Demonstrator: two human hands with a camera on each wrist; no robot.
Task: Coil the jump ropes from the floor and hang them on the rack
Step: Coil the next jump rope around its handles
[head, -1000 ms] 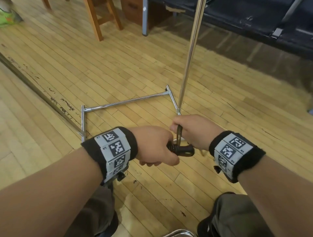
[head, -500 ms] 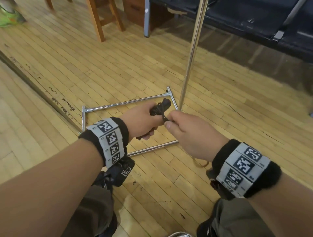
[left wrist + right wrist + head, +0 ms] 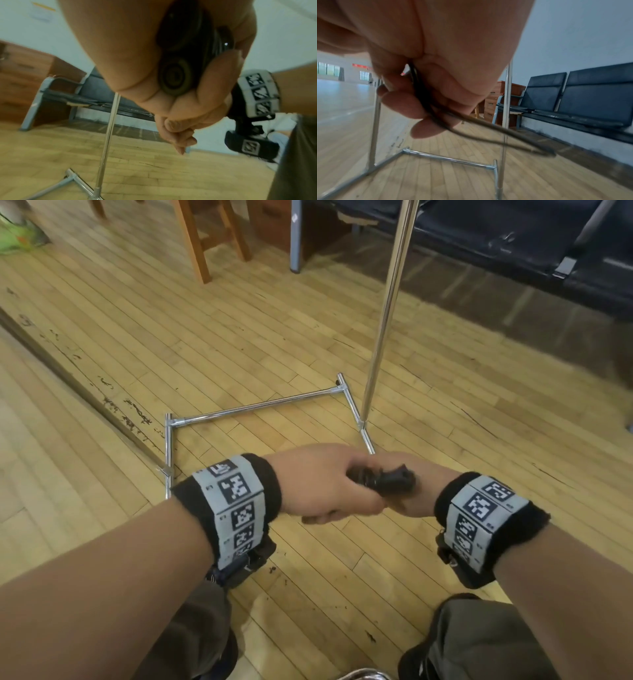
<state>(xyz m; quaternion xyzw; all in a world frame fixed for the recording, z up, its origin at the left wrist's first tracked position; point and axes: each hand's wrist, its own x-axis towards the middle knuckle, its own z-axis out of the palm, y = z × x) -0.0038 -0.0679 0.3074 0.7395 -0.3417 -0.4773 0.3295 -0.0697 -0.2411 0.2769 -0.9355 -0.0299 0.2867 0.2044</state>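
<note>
from the head view, a floor (image 3: 239, 330) of pale wooden strips is seen, crossed at the left by a dark worn line. a chrome rack (image 3: 260, 406) stands on it, its base a frame of tubes with one upright pole rising at the right. wooden chair legs (image 3: 195, 244) and a dark padded bench (image 3: 513, 244) are seen at the far side. the left hand (image 3: 322, 484) is clamped round the dark handles of the jump rope (image 3: 387, 481), held above the floor just near of the rack's base; the handles' long axis runs left to right, the free ends pointing right. the right hand (image 3: 418, 491) is largely hidden behind the left.

from the left wrist view, the left hand (image 3: 154, 56) is seen curled round the jump rope (image 3: 175, 77), the round handle ends facing the camera. the right hand (image 3: 175, 129) is curled just below it. a white wall, a wooden cabinet (image 3: 25, 75) and the bench (image 3: 96, 92) are seen behind the rack (image 3: 109, 129).

from the right wrist view, the thin cord of the jump rope (image 3: 488, 129) is pinched in the right hand (image 3: 436, 67), a loop trailing to the right and down. the rack (image 3: 450, 159), the bench (image 3: 590, 94) and a long open hall at the left are seen.
</note>
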